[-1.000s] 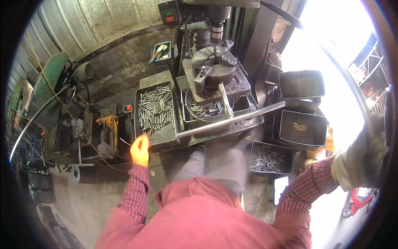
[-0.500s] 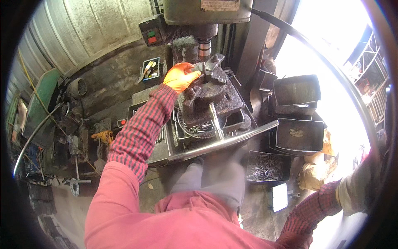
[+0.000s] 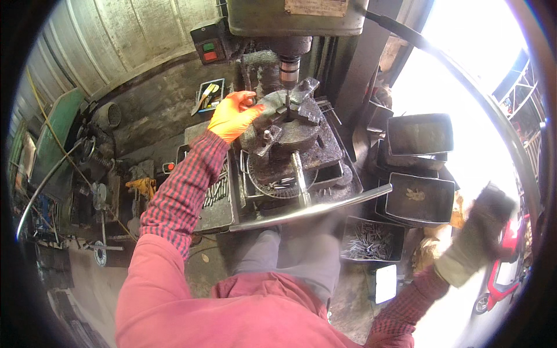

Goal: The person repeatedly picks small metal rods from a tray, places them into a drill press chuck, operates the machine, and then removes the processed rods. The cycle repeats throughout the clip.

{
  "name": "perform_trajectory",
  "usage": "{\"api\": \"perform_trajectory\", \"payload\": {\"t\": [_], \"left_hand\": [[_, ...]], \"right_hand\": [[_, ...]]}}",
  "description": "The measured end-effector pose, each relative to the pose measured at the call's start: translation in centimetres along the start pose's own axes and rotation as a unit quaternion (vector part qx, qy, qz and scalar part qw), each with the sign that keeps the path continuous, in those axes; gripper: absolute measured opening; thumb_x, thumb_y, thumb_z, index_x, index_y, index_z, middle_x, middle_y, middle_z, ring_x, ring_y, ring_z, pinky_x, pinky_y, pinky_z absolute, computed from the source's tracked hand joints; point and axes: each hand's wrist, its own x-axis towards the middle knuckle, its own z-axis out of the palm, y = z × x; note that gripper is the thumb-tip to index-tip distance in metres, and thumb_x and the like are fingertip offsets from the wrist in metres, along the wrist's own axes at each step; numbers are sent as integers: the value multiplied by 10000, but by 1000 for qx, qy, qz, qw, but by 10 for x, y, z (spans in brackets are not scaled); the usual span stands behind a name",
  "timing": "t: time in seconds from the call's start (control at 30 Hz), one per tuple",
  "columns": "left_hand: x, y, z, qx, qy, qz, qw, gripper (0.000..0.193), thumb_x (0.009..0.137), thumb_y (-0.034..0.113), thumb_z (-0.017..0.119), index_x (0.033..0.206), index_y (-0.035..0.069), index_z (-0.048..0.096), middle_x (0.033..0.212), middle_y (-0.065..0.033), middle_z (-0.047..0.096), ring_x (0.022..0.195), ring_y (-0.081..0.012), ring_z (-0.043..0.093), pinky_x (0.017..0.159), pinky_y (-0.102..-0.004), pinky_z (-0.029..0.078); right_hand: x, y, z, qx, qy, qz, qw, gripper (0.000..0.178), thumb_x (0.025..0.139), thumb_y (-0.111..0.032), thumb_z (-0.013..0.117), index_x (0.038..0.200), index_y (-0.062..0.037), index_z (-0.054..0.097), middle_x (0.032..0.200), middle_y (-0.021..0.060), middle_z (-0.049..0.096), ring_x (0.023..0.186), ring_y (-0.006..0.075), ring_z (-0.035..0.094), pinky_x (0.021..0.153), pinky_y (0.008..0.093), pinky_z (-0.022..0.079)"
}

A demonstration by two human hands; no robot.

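Note:
My left hand (image 3: 233,116), in an orange glove, is at the left side of a round clamping fixture (image 3: 297,133). Its thumb and fingers curl together in a pinch; what lies between them, if anything, is too small to name. Above the fixture, the drill chuck (image 3: 289,72) of a drill press (image 3: 296,22) points a thin bit (image 3: 288,100) downward. My right hand (image 3: 478,232), in a grey, dark-stained work glove, is out at the far right, smeared by motion. Its fingers cannot be made out.
Small metal pins (image 3: 216,191) lie on the tray left of the fixture. A curved metal bar (image 3: 313,207) runs along the front. Stacked dark bins (image 3: 420,134) stand right, above a bin of metal pins (image 3: 371,240). A switch box (image 3: 208,43) hangs at the back.
My left hand has drawn back leftward from beneath the bit. My right hand has swung inward and slightly up from the right rim.

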Motion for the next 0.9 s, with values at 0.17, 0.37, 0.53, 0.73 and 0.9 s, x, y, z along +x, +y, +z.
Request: {"api": "perform_trajectory", "payload": {"t": [0.17, 0.37, 0.53, 0.73, 0.9], "left_hand": [[-80, 0, -43, -123, 59, 45, 990, 404, 933, 160, 811, 1279, -10, 692, 1140, -80, 716, 1020, -149, 670, 954, -303, 535], [-142, 1, -99, -100, 105, -4, 989, 291, 974, 77, 756, 1247, -9, 705, 1122, -50, 726, 1027, -126, 671, 944, -278, 531], [-76, 14, -87, -85, 5, -4, 996, 422, 955, 175, 776, 1305, -37, 672, 1144, -91, 732, 1039, -146, 668, 917, -299, 539], [15, 32, 14, 60, -134, 7, 989, 659, 878, 378, 838, 1355, -31, 640, 1156, -165, 738, 1062, -231, 700, 933, -347, 547], [46, 20, 55, 31, -143, 66, 987, 337, 902, 290, 807, 1060, -5, 766, 998, -118, 770, 943, -215, 717, 872, -355, 549]], "right_hand": [[-128, 41, 120, 774, -148, 396, 472, 637, 1068, -567, 508, 1423, -48, 608, 1381, 154, 674, 1295, 294, 627, 1188, 477, 438], [-112, -97, 153, 686, -132, 553, 454, 739, 982, -727, 516, 1147, -39, 728, 1097, 128, 720, 1014, 310, 717, 984, 478, 546], [-77, -227, 144, 537, -424, 146, 714, 437, 970, -476, 709, 929, -41, 718, 740, 113, 692, 644, 264, 712, 614, 372, 576], [-167, -296, 167, 253, -519, -141, 804, 226, 796, -248, 774, 861, -59, 669, 705, 118, 652, 699, 349, 686, 686, 448, 568], [-217, -167, 181, 242, -541, 7, 806, 541, 844, -166, 776, 1350, -28, 647, 1101, 196, 744, 941, 291, 740, 861, 417, 594]]}}
